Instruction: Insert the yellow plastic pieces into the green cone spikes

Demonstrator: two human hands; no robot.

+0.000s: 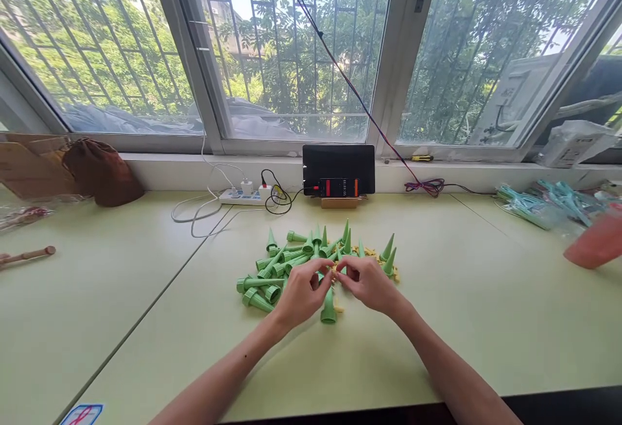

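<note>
My left hand (302, 290) and my right hand (368, 282) meet fingertip to fingertip over a heap of green plastic cone spikes (291, 260). Both are closed in a pinch. Whatever sits between the fingertips is too small to make out, though a hint of yellow shows there. Just below them a single green cone spike (328, 308) lies with its wide ribbed end towards me. Small yellow pieces (372, 253) are scattered behind and beside my right hand, partly covered by it. Several spikes stand point up; others lie on their sides.
Behind the heap, a phone (339, 188) leans against a dark tablet (311, 159). A power strip (243, 197) with cables is left of it. Further left are a brown pouch (102, 172) and a wooden stick (29, 255); at right, light-blue items (527, 205) and a red object (593, 237).
</note>
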